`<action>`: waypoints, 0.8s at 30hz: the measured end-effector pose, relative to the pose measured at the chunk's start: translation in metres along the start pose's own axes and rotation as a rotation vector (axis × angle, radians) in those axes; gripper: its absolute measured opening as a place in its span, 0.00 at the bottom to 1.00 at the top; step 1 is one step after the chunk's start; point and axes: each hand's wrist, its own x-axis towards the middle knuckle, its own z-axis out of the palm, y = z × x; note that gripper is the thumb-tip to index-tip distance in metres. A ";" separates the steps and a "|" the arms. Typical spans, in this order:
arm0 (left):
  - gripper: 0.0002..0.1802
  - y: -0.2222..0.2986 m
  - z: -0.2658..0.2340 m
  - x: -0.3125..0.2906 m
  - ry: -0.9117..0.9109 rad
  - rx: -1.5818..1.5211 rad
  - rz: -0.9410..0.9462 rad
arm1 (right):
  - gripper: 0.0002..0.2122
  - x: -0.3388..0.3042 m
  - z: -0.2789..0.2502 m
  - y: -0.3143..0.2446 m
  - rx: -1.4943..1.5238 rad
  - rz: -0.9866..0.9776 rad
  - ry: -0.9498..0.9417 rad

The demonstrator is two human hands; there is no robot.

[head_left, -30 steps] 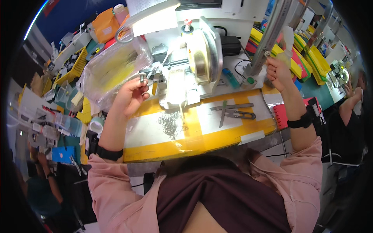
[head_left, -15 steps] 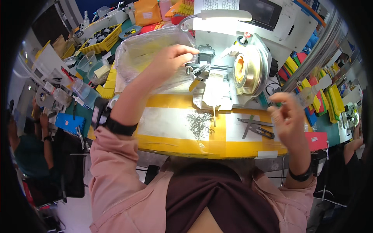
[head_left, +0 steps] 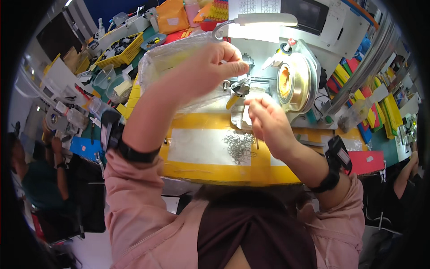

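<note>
My left hand (head_left: 219, 62), slightly blurred, is raised over the bench machine's small metal clamp (head_left: 242, 84), which has a yellow lever (head_left: 231, 101). Its thumb and forefinger come together above the clamp; anything between them is too small to make out. Just below and right of the clamp is my right hand (head_left: 268, 120), its fingers drawn together in a pinch whose contents I cannot see. To the right of the clamp stands a gold-coloured round spool (head_left: 295, 83). A loose pile of thin grey wire pieces (head_left: 239, 147) lies on white paper in front of my hands.
A lit lamp (head_left: 266, 19) on a bent neck hangs over the machine. A plastic-lined tray (head_left: 154, 67) stands behind my left forearm. Yellow basket (head_left: 121, 51), red folder (head_left: 365, 162) and blue booklet (head_left: 87, 149) lie around. Other people sit at both sides.
My right hand has moved left from beside the tools on the right to the front of the clamp. My left hand has shifted slightly right, over the clamp.
</note>
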 end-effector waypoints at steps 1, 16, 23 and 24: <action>0.11 0.002 0.005 -0.008 0.051 0.023 0.118 | 0.08 0.008 -0.002 0.002 0.009 -0.041 0.059; 0.07 -0.050 0.033 -0.011 0.413 0.302 0.394 | 0.06 0.058 -0.012 0.027 -0.061 -0.099 0.304; 0.21 -0.059 0.021 0.040 0.145 0.157 -0.001 | 0.10 0.071 -0.017 0.039 -0.436 -0.243 0.377; 0.21 -0.056 0.022 0.043 0.119 0.174 -0.044 | 0.10 0.070 -0.018 0.036 -0.480 -0.265 0.384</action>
